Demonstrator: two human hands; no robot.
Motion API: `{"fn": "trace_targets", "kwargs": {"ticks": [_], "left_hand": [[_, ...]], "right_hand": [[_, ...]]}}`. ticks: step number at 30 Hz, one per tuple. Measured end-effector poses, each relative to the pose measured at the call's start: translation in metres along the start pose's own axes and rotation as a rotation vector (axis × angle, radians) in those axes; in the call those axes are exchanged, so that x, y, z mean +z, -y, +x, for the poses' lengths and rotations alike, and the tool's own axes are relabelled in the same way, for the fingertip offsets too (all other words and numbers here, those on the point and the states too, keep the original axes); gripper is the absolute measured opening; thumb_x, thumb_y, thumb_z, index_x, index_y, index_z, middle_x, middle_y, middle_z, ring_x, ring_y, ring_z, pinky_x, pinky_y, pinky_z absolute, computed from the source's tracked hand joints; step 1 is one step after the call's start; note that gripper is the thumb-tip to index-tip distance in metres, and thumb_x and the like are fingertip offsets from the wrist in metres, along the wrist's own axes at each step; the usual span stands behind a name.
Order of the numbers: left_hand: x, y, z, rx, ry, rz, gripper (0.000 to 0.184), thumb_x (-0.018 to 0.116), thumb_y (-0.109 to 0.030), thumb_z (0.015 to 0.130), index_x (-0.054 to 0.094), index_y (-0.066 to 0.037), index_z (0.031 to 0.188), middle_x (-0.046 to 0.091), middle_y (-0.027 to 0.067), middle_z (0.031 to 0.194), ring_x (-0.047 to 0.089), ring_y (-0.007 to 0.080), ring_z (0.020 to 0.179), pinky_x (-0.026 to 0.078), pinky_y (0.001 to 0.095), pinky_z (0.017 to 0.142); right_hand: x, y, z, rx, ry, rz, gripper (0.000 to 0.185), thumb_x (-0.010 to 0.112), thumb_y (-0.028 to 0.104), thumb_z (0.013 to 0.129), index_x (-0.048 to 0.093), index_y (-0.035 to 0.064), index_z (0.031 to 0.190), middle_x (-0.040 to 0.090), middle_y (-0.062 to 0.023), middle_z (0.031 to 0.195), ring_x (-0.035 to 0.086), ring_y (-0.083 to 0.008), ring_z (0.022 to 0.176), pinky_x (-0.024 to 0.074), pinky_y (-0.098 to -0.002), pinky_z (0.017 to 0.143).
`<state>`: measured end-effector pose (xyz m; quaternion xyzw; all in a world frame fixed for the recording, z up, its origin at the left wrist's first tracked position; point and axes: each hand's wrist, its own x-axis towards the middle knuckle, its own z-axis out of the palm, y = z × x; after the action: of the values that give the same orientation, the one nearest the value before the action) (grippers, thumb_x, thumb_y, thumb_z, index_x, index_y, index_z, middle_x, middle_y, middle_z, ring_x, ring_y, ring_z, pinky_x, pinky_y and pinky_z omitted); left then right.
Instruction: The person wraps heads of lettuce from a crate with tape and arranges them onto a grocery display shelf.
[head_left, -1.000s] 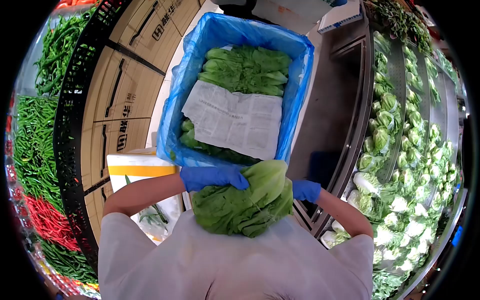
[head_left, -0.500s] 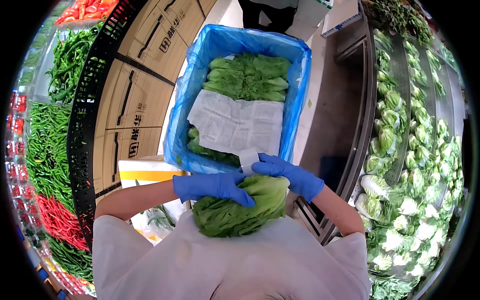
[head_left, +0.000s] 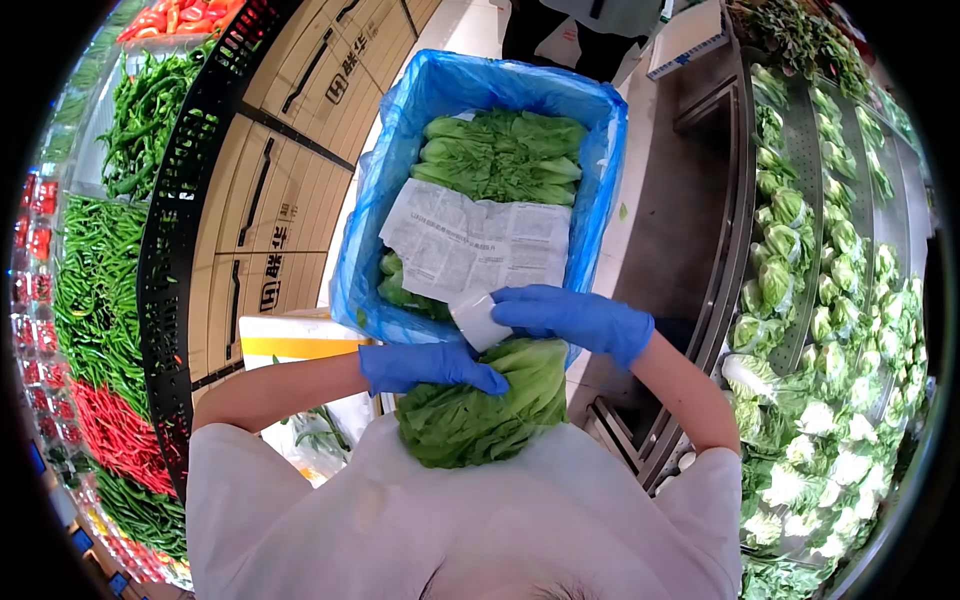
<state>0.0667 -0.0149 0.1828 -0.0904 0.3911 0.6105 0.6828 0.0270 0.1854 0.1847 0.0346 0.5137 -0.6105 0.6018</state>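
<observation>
Lettuce (head_left: 485,415) sits before our white shirt (head_left: 450,520), on the near side of the blue-lined crate (head_left: 362,240). Our left hand (head_left: 425,367) holds it, thumb across the leaves; our right hand (head_left: 580,318) has its fingers closed on a white roll (head_left: 477,320) just above. Inside the crate, we see printed paper (head_left: 475,240) partly covering more greens (head_left: 505,150).

Sideways on the wood-coloured panels (head_left: 295,180), an H-like mark and the characters 联华 read in black, twice; by the lower pair stand smaller characters, apparently 超市. Lines of print on the white paper sheet (head_left: 480,240) and blue marking on the white carton (head_left: 690,40) are too small to read.
</observation>
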Motion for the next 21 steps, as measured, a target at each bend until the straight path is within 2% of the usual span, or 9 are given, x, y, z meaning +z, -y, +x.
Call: {"fn": "trace_targets", "kwargs": {"ticks": [5,9,11,13,15,17,19,20,21], "left_hand": [[-0.015,0.011,-0.003,0.014,0.027,-0.086,0.056,0.065,-0.017,0.082,0.039,-0.008,0.13,0.052,0.0079,0.12,0.052,0.0138,0.108,0.043,0.0281,0.094],[-0.055,0.05,0.002,0.317,-0.119,0.105,0.043,0.064,-0.01,0.082,0.049,-0.005,0.121,0.053,0.0057,0.118,0.053,0.0126,0.106,0.045,0.0271,0.09],[-0.067,0.06,0.001,0.311,-0.061,-0.012,0.044,0.063,-0.014,0.083,0.047,-0.004,0.123,0.053,0.0064,0.119,0.053,0.0137,0.107,0.045,0.0278,0.091],[-0.062,0.053,-0.005,0.315,-0.03,-0.076,0.045,0.062,-0.015,0.084,0.046,-0.004,0.124,0.053,0.0068,0.119,0.053,0.0143,0.107,0.044,0.0281,0.092],[-0.047,0.038,-0.018,0.197,-0.076,-0.201,0.058,0.059,-0.026,0.085,0.035,-0.003,0.132,0.049,0.0086,0.125,0.052,0.0151,0.111,0.041,0.0282,0.096],[-0.053,0.046,-0.017,0.237,-0.047,-0.244,0.061,0.059,-0.024,0.083,0.033,-0.002,0.133,0.049,0.0099,0.125,0.051,0.017,0.111,0.041,0.0302,0.097],[-0.057,0.052,-0.019,0.279,0.014,-0.433,0.063,0.06,-0.023,0.082,0.031,-0.006,0.135,0.046,0.0093,0.128,0.05,0.0208,0.114,0.04,0.0357,0.099],[-0.058,0.054,-0.019,0.301,0.05,-0.484,0.065,0.06,-0.024,0.082,0.028,-0.007,0.137,0.043,0.0114,0.132,0.049,0.0229,0.115,0.041,0.0382,0.099],[-0.058,0.056,-0.02,0.299,0.053,-0.486,0.065,0.06,-0.024,0.082,0.028,-0.007,0.137,0.043,0.0114,0.132,0.049,0.0229,0.115,0.041,0.0382,0.099]], "right_hand": [[0.001,-0.008,0.043,-0.058,0.152,-0.106,0.077,0.066,0.044,0.076,0.04,-0.0048,0.129,0.05,-0.0139,0.122,0.047,-0.0193,0.113,0.0371,-0.0275,0.095],[0.037,0.033,0.015,-0.019,0.285,-0.181,0.063,0.064,0.035,0.08,0.044,-0.0032,0.126,0.054,-0.0102,0.116,0.05,-0.0156,0.106,0.035,-0.0254,0.095],[0.049,0.034,-0.002,-0.132,0.151,-0.379,0.06,0.066,0.032,0.079,0.047,-0.0011,0.125,0.055,-0.0086,0.111,0.051,-0.0133,0.101,0.0385,-0.0251,0.089],[0.051,0.029,-0.015,-0.165,0.157,-0.283,0.055,0.069,0.027,0.076,0.051,-0.0006,0.121,0.058,-0.0068,0.106,0.051,-0.0109,0.097,0.0405,-0.0246,0.085],[0.05,0.024,-0.029,-0.054,0.064,-0.234,0.051,0.071,0.022,0.074,0.054,0.0002,0.117,0.06,-0.0041,0.099,0.053,-0.0089,0.092,0.0424,-0.0241,0.081],[0.05,0.017,-0.043,0.004,0.029,-0.134,0.049,0.073,0.019,0.073,0.056,-0.0007,0.114,0.061,-0.0032,0.095,0.055,-0.0074,0.086,0.0434,-0.0227,0.077],[0.044,0.001,-0.05,-0.012,-0.036,-0.202,0.043,0.072,0.03,0.074,0.06,0.0023,0.104,0.06,-0.0016,0.084,0.052,-0.0075,0.076,0.0413,-0.0218,0.068],[0.042,0.002,-0.055,0.06,-0.057,-0.178,0.046,0.073,0.019,0.073,0.058,-0.0026,0.11,0.063,-0.0043,0.088,0.057,-0.0068,0.079,0.0441,-0.0205,0.071],[0.039,0.001,-0.058,0.063,-0.059,-0.176,0.046,0.073,0.019,0.073,0.058,-0.0026,0.11,0.063,-0.0043,0.088,0.057,-0.0068,0.079,0.0441,-0.0205,0.071]]}}
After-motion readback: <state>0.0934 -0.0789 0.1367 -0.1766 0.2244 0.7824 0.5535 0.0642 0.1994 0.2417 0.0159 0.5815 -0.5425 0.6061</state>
